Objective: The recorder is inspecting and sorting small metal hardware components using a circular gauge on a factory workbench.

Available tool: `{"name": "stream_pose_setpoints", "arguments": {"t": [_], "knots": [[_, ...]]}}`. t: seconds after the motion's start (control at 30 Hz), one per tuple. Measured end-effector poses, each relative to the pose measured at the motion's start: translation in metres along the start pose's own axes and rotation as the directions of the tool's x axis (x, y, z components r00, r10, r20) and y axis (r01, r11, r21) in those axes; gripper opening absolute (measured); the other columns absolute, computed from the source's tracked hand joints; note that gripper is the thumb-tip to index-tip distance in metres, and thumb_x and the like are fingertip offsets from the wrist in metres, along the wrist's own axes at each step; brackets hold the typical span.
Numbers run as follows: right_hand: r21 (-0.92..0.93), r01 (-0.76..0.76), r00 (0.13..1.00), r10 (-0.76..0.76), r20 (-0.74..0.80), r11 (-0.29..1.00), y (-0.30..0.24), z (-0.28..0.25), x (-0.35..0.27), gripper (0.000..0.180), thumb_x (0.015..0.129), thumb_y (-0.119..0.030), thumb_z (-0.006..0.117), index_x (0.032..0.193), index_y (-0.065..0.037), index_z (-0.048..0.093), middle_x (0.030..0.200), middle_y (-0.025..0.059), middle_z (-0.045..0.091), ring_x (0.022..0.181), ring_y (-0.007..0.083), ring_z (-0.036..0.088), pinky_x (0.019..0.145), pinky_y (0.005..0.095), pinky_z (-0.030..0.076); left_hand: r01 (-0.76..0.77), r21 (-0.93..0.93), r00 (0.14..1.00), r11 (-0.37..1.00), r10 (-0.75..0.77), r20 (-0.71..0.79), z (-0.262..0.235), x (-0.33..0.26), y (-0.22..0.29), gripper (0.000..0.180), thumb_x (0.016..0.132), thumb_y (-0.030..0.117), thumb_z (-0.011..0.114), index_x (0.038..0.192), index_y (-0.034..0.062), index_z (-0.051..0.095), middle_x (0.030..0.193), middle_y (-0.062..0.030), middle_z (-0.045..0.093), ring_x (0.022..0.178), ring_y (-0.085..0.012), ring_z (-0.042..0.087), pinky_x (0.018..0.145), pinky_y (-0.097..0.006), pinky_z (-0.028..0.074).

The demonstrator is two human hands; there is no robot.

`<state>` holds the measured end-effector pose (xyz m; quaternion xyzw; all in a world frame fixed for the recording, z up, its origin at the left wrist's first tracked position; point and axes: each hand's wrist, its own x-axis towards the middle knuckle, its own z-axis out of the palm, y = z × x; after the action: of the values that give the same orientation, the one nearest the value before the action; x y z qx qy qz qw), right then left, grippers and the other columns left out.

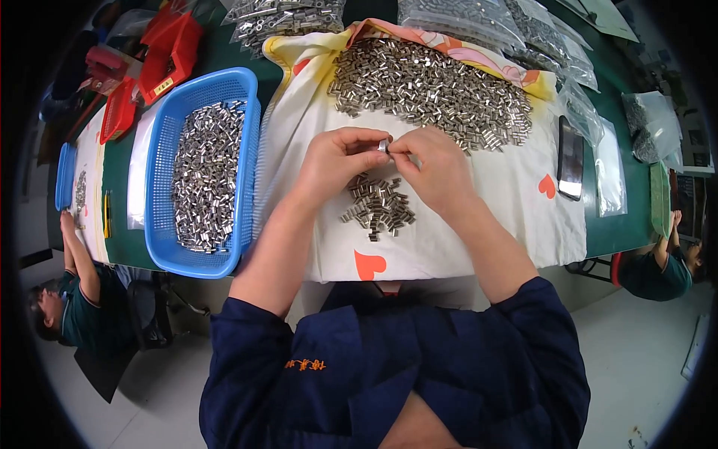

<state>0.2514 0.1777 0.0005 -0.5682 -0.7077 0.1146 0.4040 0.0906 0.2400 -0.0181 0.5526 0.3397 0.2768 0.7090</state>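
L hand (338, 156) pinches a small metal pc (384, 146) at ctr; R hand (435, 163) fingertips meet its edge, grip can't be told. Work appears part-done: large heap (434, 90) of cyl. pcs at 1 o'clock, small heap (379, 206) at 6, part-filled blue basket (158, 202) at 9; which is finished qty, can't confirm. Writing: orange embroidery (307, 365) on navy top (471, 359), approx. 7 o'clock; label (164, 87) on red bin (176, 51), approx. 10. No brand noted.

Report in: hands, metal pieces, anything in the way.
Left hand pinching a small metal piece, right hand pinched in at it too. Small pile just below, large pile beyond. Blue basket at left, not in the way.
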Motion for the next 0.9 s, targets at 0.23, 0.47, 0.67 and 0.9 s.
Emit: {"name": "stream_pose_setpoints", "arguments": {"t": [0.23,0.47,0.67,0.9], "knots": [[0.176,-0.156,0.981,0.132,0.141,0.972,0.001,-0.011,0.003,0.008,0.07,-0.006,0.063,0.077,-0.003,0.061,0.074,0.0048,0.061,0.066,0.0156,0.058,0.061,0.0262,0.045,0.02,-0.073,0.999,0.997,-0.017,0.045,-0.005,-0.001,0.002,0.029,0.074,-0.002,0.063,0.102,-0.0041,0.057,0.092,-0.0077,0.062,0.081,-0.0104,0.059,0.072,-0.022,0.048],[0.161,-0.455,0.857,0.381,0.348,0.876,0.008,-0.028,0.013,0.011,0.072,-0.011,0.063,0.08,-0.004,0.063,0.074,0.0076,0.062,0.067,0.0189,0.06,0.061,0.0276,0.047,0.081,0.006,0.988,0.997,-0.081,0.131,-0.002,-0.003,0.006,0.029,0.073,-0.001,0.065,0.101,-0.0023,0.059,0.086,-0.0044,0.062,0.077,-0.008,0.058,0.069,-0.019,0.048],[-0.291,-0.223,0.962,0.259,0.088,0.93,0.034,-0.017,0.008,0.009,0.07,-0.012,0.059,0.075,-0.006,0.062,0.07,0.0092,0.06,0.071,0.0255,0.056,0.066,0.0359,0.045,0.086,0.054,0.984,0.995,-0.093,0.15,0.001,-0.001,0.004,0.027,0.072,0.0,0.066,0.099,0.0,0.061,0.082,-0.0015,0.061,0.074,-0.0052,0.056,0.065,-0.017,0.047],[-0.37,-0.135,0.955,0.22,0.2,0.919,0.023,-0.017,0.003,0.008,0.071,-0.012,0.057,0.07,-0.005,0.06,0.075,0.0109,0.059,0.077,0.0264,0.055,0.071,0.0362,0.043,0.075,0.044,0.986,0.996,-0.081,0.145,0.001,-0.003,0.004,0.026,0.073,0.0,0.065,0.099,-0.0002,0.061,0.079,0.0003,0.059,0.071,-0.0043,0.055,0.065,-0.017,0.046]]}}
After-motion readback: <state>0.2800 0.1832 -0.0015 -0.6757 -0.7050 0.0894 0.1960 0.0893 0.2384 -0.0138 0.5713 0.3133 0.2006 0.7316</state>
